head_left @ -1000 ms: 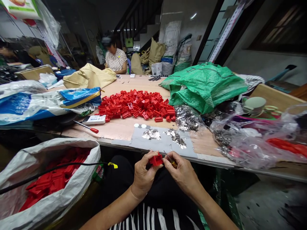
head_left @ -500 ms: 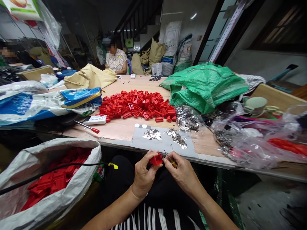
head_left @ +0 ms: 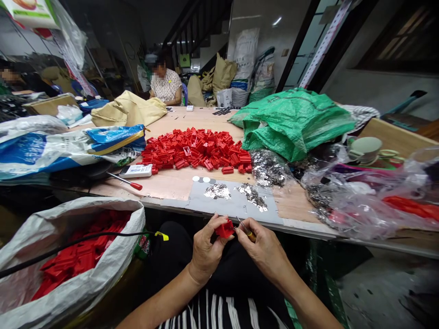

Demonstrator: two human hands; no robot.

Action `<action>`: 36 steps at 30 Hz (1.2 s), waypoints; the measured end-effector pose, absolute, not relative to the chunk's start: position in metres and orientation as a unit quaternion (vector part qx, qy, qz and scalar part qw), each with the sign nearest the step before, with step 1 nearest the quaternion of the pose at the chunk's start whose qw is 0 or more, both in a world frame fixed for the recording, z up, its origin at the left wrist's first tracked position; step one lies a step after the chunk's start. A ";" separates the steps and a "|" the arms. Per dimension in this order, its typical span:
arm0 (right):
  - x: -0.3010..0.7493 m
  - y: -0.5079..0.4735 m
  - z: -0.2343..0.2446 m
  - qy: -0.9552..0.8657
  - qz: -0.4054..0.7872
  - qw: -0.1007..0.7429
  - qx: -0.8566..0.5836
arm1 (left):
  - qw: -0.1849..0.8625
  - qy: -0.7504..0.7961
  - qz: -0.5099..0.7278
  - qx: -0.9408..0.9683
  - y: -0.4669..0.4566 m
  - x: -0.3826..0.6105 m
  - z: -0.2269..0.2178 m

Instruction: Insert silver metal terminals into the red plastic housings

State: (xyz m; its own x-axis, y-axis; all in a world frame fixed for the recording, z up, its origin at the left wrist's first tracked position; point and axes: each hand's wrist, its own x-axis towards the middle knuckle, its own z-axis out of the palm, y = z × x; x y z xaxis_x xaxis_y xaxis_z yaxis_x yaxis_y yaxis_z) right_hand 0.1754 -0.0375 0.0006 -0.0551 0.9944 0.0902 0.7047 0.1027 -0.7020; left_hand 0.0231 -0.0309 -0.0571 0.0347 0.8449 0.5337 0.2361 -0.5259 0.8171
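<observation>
One boxy red plastic part [head_left: 225, 229]

Assembly workshop (sacks [head_left: 245, 68] by the stairs [head_left: 195, 27]), red plastic parts [head_left: 195, 148] heaped on a workbench [head_left: 171, 185]

Left hand [head_left: 206, 249] grips a red plastic part [head_left: 225, 229]; right hand [head_left: 262, 251] pinches a small yellow-handled screwdriver [head_left: 250, 236] just beside it. Open sack [head_left: 118, 256] of red parts sits left of the fingers; heap of red parts [head_left: 195, 151] lies on the table [head_left: 164, 183] beyond them.
</observation>
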 end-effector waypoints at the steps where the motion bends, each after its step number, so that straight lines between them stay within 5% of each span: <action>1: 0.176 -0.038 0.001 -0.683 0.247 0.291 -0.623 | 0.272 0.406 0.564 0.666 -0.031 0.023 -0.057; 36: 0.188 -0.035 -0.009 -0.699 0.330 0.266 -0.576 | 0.331 0.422 0.549 0.641 -0.033 0.022 -0.059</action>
